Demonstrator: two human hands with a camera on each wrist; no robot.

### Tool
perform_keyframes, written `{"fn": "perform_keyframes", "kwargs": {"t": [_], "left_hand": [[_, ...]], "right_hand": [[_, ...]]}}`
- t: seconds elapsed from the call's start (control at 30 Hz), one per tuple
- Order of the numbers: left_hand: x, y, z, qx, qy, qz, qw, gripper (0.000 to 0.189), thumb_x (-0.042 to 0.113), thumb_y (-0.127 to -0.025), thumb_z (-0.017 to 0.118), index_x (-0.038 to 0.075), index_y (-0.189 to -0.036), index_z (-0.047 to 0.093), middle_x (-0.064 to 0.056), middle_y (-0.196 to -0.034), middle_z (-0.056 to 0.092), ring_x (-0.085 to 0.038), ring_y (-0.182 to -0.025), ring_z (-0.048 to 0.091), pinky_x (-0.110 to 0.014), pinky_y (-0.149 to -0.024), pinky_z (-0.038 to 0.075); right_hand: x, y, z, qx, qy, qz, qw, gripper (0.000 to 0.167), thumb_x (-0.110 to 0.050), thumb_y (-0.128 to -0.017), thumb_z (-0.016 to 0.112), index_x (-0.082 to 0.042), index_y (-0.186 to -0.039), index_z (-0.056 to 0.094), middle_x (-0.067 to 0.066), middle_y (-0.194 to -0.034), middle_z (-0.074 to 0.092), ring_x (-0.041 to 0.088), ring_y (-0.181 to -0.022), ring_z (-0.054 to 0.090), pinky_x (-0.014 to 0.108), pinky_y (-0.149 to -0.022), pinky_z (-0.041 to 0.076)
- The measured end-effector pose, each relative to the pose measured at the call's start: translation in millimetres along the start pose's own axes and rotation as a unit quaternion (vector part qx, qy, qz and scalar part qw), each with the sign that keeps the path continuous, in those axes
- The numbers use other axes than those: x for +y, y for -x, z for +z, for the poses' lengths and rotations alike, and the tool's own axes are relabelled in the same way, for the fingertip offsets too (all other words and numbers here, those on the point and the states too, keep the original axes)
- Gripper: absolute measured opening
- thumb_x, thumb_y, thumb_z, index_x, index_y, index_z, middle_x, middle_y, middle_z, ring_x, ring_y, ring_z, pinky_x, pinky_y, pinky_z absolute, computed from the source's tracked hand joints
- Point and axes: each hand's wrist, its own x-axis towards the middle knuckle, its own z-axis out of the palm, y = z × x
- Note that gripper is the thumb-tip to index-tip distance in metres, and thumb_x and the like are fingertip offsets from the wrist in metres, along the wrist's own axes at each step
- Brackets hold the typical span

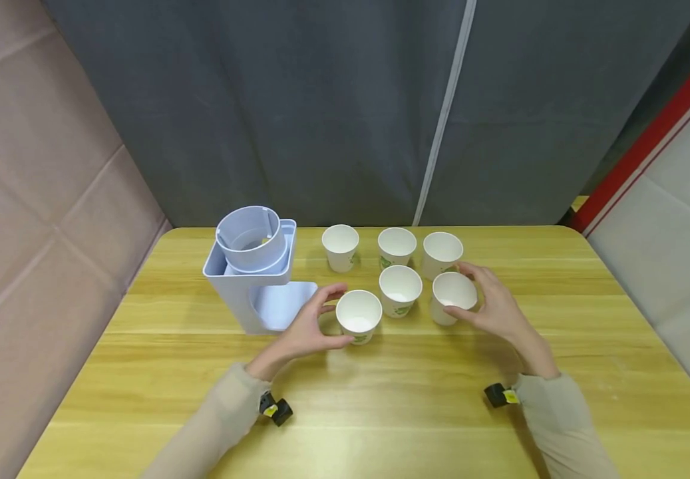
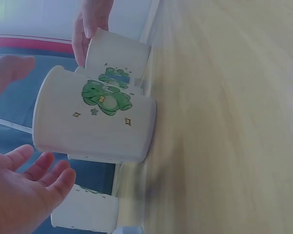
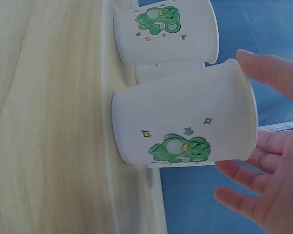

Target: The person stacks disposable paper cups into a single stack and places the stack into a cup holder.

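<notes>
In the head view my left hand curves around the left front paper cup, thumb in front and fingers behind. The left wrist view shows a gap between its thumb and this white cup, which bears a green bear print. My right hand holds the right front paper cup near its rim, between thumb and fingers. Its bear print also shows on the cup in the right wrist view. Both cups stand upright on the table. Another paper cup stands between them.
Behind stand more paper cups, the left, middle and right ones. To the left is a pale blue dispenser-like stand with a round open top. A dark curtain hangs behind the wooden table.
</notes>
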Motion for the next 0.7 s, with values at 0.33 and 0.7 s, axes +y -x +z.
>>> {"fn": "perform_keyframes", "kwargs": {"t": [0.33,0.7], "left_hand": [[-6.2,-2.7,5.0,-0.003,-0.007,-0.014,0.9999,0.084,-0.003,-0.063,0.081,-0.013,-0.132,0.035,-0.025,-0.131,0.045,-0.038,-0.121,0.043,-0.049,-0.096,0.042],[-8.7,-4.4,9.0,0.002,-0.021,-0.012,0.9997,0.079,-0.001,-0.066,0.081,-0.013,-0.131,0.038,-0.024,-0.125,0.050,-0.036,-0.116,0.047,-0.048,-0.094,0.044]], "right_hand": [[4.9,-0.2,3.0,-0.021,-0.001,0.029,0.9993,0.080,-0.021,-0.065,0.084,0.007,-0.129,0.045,0.027,-0.124,0.051,0.042,-0.109,0.049,0.057,-0.084,0.043],[6.9,-2.6,6.4,-0.042,-0.002,0.058,0.9975,0.079,-0.025,-0.068,0.083,0.008,-0.128,0.045,0.027,-0.123,0.050,0.041,-0.105,0.051,0.055,-0.081,0.046]]}}
